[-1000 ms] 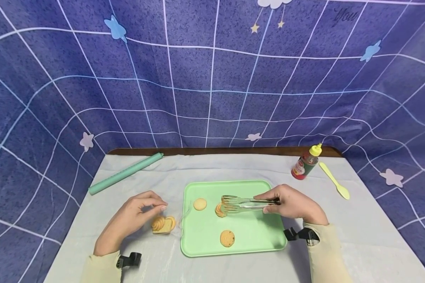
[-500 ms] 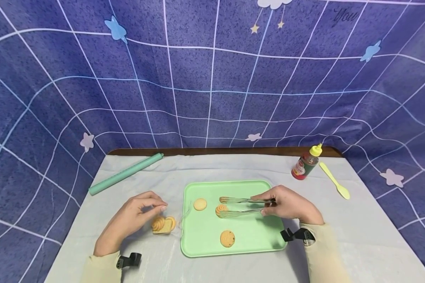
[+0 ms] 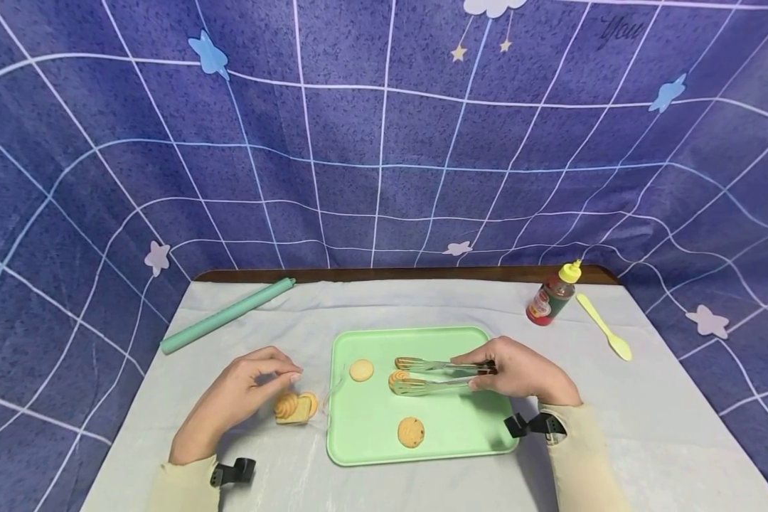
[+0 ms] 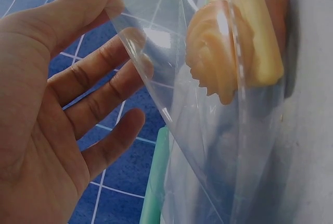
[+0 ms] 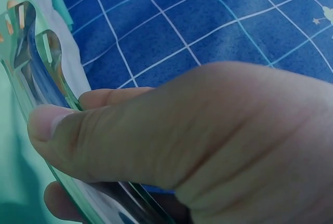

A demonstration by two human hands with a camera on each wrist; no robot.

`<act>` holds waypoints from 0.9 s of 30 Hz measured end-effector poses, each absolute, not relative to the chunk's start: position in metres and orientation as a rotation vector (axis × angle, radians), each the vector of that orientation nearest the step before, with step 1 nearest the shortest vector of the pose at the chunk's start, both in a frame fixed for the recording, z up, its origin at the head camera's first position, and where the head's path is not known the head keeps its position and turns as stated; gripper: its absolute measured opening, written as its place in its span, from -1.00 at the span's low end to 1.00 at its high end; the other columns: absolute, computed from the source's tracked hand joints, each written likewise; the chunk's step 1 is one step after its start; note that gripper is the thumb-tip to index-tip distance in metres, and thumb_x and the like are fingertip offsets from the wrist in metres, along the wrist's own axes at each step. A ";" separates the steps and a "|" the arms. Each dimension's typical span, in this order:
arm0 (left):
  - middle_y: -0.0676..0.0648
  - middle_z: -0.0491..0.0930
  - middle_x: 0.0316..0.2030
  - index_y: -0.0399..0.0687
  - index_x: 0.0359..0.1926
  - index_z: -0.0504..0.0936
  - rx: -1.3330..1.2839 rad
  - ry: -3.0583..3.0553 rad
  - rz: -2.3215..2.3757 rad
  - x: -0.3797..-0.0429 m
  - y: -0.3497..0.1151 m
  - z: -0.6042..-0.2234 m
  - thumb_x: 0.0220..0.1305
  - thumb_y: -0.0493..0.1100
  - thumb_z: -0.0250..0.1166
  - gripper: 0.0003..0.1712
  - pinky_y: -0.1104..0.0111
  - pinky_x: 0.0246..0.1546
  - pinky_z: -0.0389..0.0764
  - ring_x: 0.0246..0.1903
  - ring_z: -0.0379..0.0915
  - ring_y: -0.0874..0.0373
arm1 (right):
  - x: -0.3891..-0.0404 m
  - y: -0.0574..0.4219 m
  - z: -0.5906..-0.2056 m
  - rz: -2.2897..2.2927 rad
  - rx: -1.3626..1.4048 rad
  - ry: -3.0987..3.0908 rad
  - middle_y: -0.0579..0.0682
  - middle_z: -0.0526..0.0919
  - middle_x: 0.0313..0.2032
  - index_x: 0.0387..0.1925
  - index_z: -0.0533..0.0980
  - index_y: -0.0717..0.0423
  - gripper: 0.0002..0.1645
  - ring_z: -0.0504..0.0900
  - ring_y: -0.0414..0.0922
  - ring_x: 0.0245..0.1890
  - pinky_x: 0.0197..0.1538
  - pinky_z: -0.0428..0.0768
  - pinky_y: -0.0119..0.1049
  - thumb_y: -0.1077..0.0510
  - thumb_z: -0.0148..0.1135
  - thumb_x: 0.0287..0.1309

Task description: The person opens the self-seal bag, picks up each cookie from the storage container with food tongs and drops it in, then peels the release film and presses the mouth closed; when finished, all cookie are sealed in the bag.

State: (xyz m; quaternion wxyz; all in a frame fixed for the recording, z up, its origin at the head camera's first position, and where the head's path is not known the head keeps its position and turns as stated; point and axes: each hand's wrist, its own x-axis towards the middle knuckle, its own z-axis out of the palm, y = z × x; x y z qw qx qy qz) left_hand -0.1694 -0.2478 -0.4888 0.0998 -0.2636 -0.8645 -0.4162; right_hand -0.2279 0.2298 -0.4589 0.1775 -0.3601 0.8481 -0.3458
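Head view showed the swirled cookie (image 3: 398, 375) on the green tray (image 3: 461, 430), to the left of the right hand (image 3: 510, 366), at the far end of the metal tongs (image 3: 441, 385). The right hand held these tongs between thumb and fingers; their two arms stood apart, one beyond the cookie and the other partly over its near side. Whether they touched it, I could not tell. Also on the tray lay a plain round cookie (image 3: 361, 370) and, nearer to the front, a dark-flecked cookie (image 3: 411, 432). By the left wrist view, the left hand (image 4: 57, 94) pinched the edge of a clear bag (image 4: 161, 81), its other fingers loose; a swirled biscuit (image 4: 212, 52) and a yellow slice (image 4: 263, 52) were inside. In my judgement the work was partway: three pieces were on the tray, others were in the bag. Farther out lay a green rod (image 3: 227, 316) at left; at right, a sauce bottle (image 3: 550, 300) stood near a yellow spoon (image 3: 604, 327).
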 end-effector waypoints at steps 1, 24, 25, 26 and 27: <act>0.23 0.64 -0.24 0.26 -0.19 0.80 -0.779 -2.556 -1.233 -0.169 -0.248 -0.489 0.31 -0.21 0.44 -0.82 0.47 -0.16 0.54 -0.22 0.59 0.25 | -0.228 0.230 -0.459 -0.981 -1.015 2.399 -0.17 0.46 -0.62 0.15 0.66 0.11 -0.50 0.14 -0.41 -0.73 -0.61 0.27 -0.48 0.34 0.48 0.14; 0.24 0.64 -0.23 0.28 -0.19 0.80 -0.769 -2.567 -1.265 -0.169 -0.249 -0.489 0.32 -0.19 0.43 -0.82 0.27 -0.18 0.60 -0.20 0.59 0.25 | -0.219 0.159 -0.477 -1.108 -1.280 2.432 -0.24 0.72 -0.26 0.19 0.65 -0.05 -0.44 0.17 -0.38 -0.71 -0.61 0.25 -0.49 0.24 0.53 0.13; 0.24 0.63 -0.24 0.27 -0.19 0.80 -0.769 -2.567 -1.265 -0.169 -0.250 -0.489 0.31 -0.19 0.43 -0.82 0.27 -0.19 0.60 -0.21 0.59 0.25 | -0.217 0.154 -0.478 -1.110 -1.288 2.437 -0.23 0.73 -0.23 0.19 0.65 -0.06 -0.44 0.18 -0.40 -0.70 -0.60 0.25 -0.50 0.23 0.53 0.13; 0.24 0.63 -0.24 0.27 -0.19 0.80 -0.769 -2.567 -1.263 -0.170 -0.250 -0.489 0.31 -0.20 0.43 -0.82 0.27 -0.20 0.60 -0.22 0.58 0.25 | -0.215 0.149 -0.479 -1.113 -1.298 2.437 -0.20 0.75 -0.19 0.20 0.64 -0.07 -0.44 0.17 -0.41 -0.70 -0.59 0.25 -0.50 0.23 0.53 0.14; 0.24 0.63 -0.24 0.26 -0.19 0.80 -0.770 -2.566 -1.261 -0.170 -0.250 -0.489 0.31 -0.20 0.43 -0.82 0.28 -0.20 0.60 -0.22 0.58 0.25 | -0.213 0.145 -0.480 -1.119 -1.302 2.437 -0.18 0.75 -0.11 0.20 0.64 -0.07 -0.44 0.18 -0.41 -0.70 -0.59 0.25 -0.50 0.22 0.52 0.14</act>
